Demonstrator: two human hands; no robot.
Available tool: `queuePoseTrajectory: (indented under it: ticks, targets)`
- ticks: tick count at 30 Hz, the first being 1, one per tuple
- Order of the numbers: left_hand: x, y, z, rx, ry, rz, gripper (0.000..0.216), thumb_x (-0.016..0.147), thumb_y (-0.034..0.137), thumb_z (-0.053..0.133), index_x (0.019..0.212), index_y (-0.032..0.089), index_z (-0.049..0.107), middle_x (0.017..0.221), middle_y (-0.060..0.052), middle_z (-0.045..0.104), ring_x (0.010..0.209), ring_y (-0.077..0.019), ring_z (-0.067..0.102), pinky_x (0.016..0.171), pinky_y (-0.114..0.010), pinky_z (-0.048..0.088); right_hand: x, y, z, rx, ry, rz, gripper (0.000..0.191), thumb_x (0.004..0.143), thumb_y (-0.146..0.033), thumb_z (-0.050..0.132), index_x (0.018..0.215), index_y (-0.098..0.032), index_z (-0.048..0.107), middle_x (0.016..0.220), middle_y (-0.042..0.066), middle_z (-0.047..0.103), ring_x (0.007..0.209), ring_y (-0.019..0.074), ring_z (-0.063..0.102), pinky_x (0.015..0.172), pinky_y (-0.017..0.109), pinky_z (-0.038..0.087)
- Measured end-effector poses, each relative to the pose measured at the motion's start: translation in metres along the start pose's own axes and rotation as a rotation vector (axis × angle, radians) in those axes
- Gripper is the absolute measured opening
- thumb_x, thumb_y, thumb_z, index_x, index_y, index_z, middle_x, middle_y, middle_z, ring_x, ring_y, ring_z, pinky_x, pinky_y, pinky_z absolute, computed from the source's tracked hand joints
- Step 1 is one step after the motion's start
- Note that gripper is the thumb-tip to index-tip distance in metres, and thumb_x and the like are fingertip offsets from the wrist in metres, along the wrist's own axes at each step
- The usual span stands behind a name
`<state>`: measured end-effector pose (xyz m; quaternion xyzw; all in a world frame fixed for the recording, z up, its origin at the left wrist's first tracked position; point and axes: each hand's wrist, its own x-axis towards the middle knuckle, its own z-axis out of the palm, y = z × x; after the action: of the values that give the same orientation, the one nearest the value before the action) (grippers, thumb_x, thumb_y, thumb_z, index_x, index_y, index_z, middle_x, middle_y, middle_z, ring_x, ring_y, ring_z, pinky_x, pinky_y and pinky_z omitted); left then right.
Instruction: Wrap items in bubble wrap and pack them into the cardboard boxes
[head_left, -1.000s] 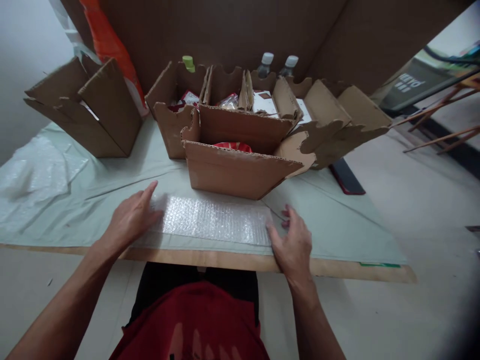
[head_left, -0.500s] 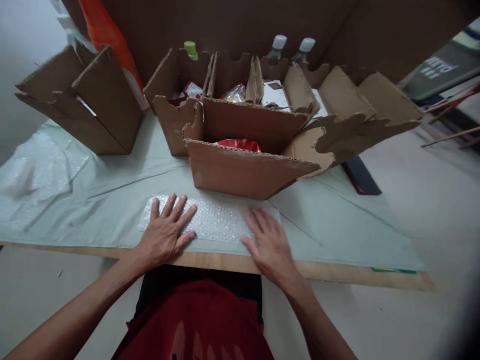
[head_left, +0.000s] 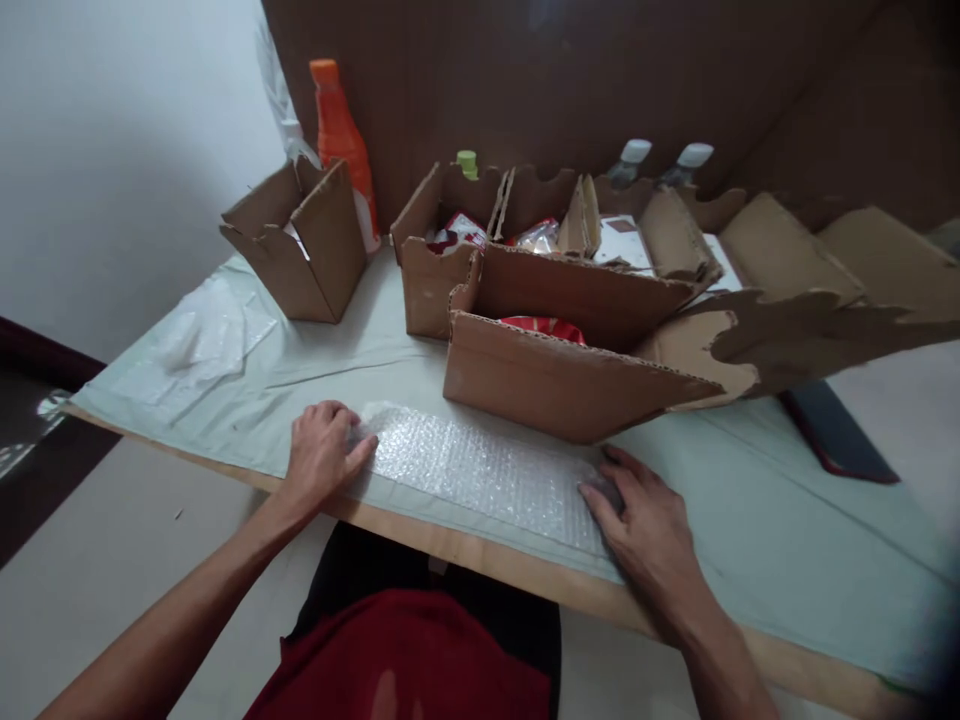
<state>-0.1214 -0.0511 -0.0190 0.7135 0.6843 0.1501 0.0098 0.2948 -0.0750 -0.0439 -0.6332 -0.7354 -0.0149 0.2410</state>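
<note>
Wooden table edge (head_left: 487,562), nearest. Just beyond it, on pale green cloth (head_left: 772,530): bubble wrap (head_left: 480,475), one strip, laid flat between the two hands. Left hand (head_left: 326,450): at left end, fingers bent, thumb apart. Right hand (head_left: 641,515): at right end, thumb and fingers parted; whether either pinches the sheet cannot be told, fingertips partly hidden. Bare cloth outward of both. Sheet clear, glossy, dimpled. Farther: brown cardboard box (head_left: 562,385), near the strip's far edge.
</note>
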Motion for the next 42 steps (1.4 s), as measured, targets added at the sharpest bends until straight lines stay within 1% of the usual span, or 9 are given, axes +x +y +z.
queuePoseTrajectory:
  ticks: [4,8,11,16,23,28,33,36,42]
  targets:
    - [-0.001,0.002,-0.004,-0.227,0.006,-0.031,0.008,0.082,0.029,0.061,0.082,0.023,0.065,0.105,-0.01,0.071,0.1,-0.0291,0.064,0.088,-0.043,0.05,-0.015,-0.008,-0.02,0.163,0.009,0.104,0.039,0.092,-0.059,0.051,0.08,-0.025,0.068,0.094,0.01,0.077,0.083,0.0308,0.073,0.075,0.046,0.059]
    - [0.035,-0.01,-0.036,-0.282,-0.02,-0.045,0.015,0.087,0.03,0.056,0.096,0.022,0.066,0.086,-0.003,0.073,0.079,-0.0217,0.067,0.075,-0.033,0.051,-0.043,-0.057,-0.039,0.454,-0.115,0.32,0.042,0.085,-0.057,0.068,0.114,-0.027,0.073,0.078,0.001,0.075,0.061,0.0198,0.069,0.057,0.028,0.057]
    - [0.093,-0.016,-0.053,-0.161,-0.02,0.022,0.036,0.084,0.02,0.06,0.12,0.019,0.065,0.098,-0.008,0.076,0.087,-0.0251,0.07,0.082,-0.036,0.052,-0.052,-0.121,-0.026,0.764,-0.285,0.372,0.063,0.092,-0.048,0.067,0.15,-0.025,0.054,0.095,0.003,0.079,0.079,0.02,0.076,0.072,0.028,0.062]
    - [0.158,-0.007,-0.038,-0.144,0.023,0.095,0.063,0.078,0.017,0.071,0.139,0.011,0.057,0.143,-0.021,0.06,0.135,-0.0393,0.052,0.112,-0.055,0.04,-0.046,-0.197,0.014,1.005,-0.415,0.171,0.038,0.097,-0.037,0.058,0.132,-0.027,0.072,0.121,0.008,0.077,0.109,0.0266,0.073,0.096,0.038,0.06]
    - [0.026,-0.029,-0.042,-0.56,-0.194,0.442,0.06,0.083,0.005,0.042,0.133,0.028,0.064,0.142,-0.005,0.066,0.145,-0.0239,0.048,0.119,-0.054,0.041,-0.037,-0.187,0.003,1.153,-0.66,0.411,0.036,0.091,-0.046,0.067,0.115,-0.021,0.078,0.077,0.004,0.072,0.067,0.0196,0.067,0.066,0.032,0.058]
    - [-0.06,-0.022,-0.06,-0.65,-0.376,0.407,0.079,0.084,0.009,0.047,0.157,0.035,0.038,0.162,-0.005,0.045,0.154,-0.0265,0.036,0.119,-0.052,0.045,0.0,-0.189,0.0,1.45,-0.681,0.55,0.047,0.091,-0.056,0.067,0.124,-0.022,0.07,0.072,0.002,0.071,0.067,0.0183,0.067,0.073,0.034,0.057]
    - [-0.052,-0.001,-0.028,-0.662,-0.107,-0.032,0.038,0.094,0.029,0.054,0.13,0.021,0.065,0.106,-0.01,0.074,0.098,-0.0239,0.071,0.087,-0.04,0.061,0.028,-0.201,0.02,1.568,-0.63,0.485,0.069,0.095,-0.055,0.063,0.153,-0.024,0.042,0.131,0.016,0.068,0.106,0.0258,0.071,0.068,0.031,0.059]
    - [-0.039,0.001,-0.009,-0.561,-0.025,-0.129,0.047,0.09,0.029,0.056,0.135,0.017,0.061,0.083,-0.004,0.069,0.08,-0.021,0.066,0.081,-0.038,0.057,0.024,-0.196,0.025,1.363,-0.495,0.367,0.081,0.098,-0.046,0.062,0.164,-0.028,0.018,0.13,0.014,0.068,0.094,0.0209,0.073,0.072,0.033,0.06]
    - [-0.036,-0.003,0.001,-0.476,0.01,-0.067,0.056,0.088,0.025,0.057,0.142,0.012,0.053,0.081,-0.003,0.068,0.079,-0.0215,0.065,0.081,-0.039,0.054,0.021,-0.189,0.027,0.615,-0.312,-0.265,0.036,0.097,-0.017,0.056,0.132,-0.026,0.064,0.135,0.011,0.066,0.123,0.0281,0.061,0.103,0.049,0.052]
